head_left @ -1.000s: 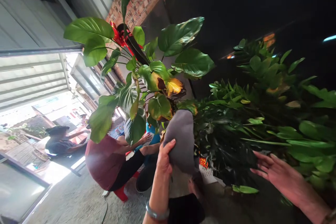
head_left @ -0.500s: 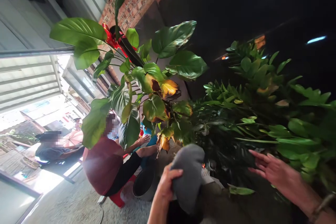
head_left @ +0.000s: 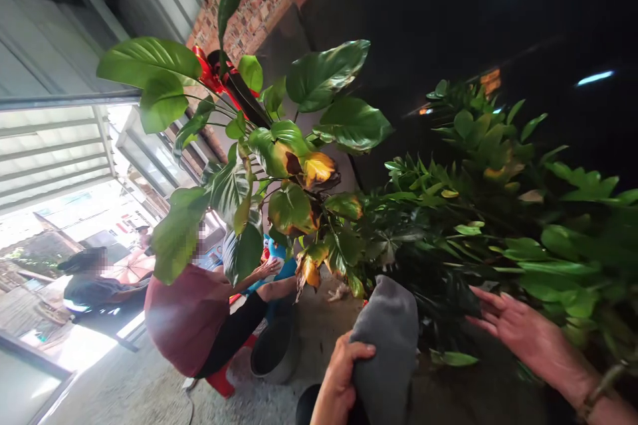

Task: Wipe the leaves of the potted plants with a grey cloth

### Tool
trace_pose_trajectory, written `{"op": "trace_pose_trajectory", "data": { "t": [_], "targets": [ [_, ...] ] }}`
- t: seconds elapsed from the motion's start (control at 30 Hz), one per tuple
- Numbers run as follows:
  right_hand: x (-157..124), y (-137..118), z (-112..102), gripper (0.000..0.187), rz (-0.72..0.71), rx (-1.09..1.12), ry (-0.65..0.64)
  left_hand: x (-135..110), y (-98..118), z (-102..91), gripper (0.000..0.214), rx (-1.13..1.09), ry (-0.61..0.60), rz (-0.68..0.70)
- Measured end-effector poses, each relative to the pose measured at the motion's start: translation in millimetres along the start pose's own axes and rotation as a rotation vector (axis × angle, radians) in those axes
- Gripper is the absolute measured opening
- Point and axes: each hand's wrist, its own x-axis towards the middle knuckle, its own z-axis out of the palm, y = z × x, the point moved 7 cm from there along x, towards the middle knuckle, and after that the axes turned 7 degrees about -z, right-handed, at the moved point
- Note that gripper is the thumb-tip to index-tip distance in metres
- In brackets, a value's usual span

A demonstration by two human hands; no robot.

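A folded grey cloth is gripped in my left hand, with the thumb lying across its front. My right hand reaches in from the right, fingers stretched out and apart. Its fingertips are at a dark leaf; whether they touch it I cannot tell. Around that leaf stand dense green plants, partly in shadow. Left of them, a large-leaved plant has several yellowed, browned leaves and a red ribbon near its top.
A person in a dark red shirt sits on a red stool at the left, beside a dark bucket. Another person sits farther back. A dark glossy wall rises behind the plants.
My left hand has moved right with the grey cloth, which now stands more upright. The right hand stays near the dark leaf, with only a slight shift left.
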Motion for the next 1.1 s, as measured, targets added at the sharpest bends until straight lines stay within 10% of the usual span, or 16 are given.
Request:
{"op": "trace_pose_trajectory", "data": {
  "t": [0.27, 0.5, 0.77, 1.0, 1.1],
  "targets": [
    [0, 5, 1, 0.022, -0.007, 0.031, 0.008, -21, 92, 18.1, 0.019, -0.244, 0.137, 0.241],
    [1, 5, 3, 0.022, -0.007, 0.056, 0.002, -14, 25, 33.9, 0.031, 0.032, -0.039, 0.090],
    [-1, 0, 11, 0.021, -0.001, 0.097, -0.032, -17, 74, 80.3, 0.030, -0.148, -0.126, 0.238],
    [-3, -2, 7, 0.017, 0.041, 0.102, 0.007, 4, 6, 115.4, 0.036, 0.142, -0.223, -0.045],
    [1, -2, 4, 0.019, 0.051, 0.113, -0.036, -10, 16, 122.4, 0.041, 0.110, -0.330, -0.065]
  ]
}}
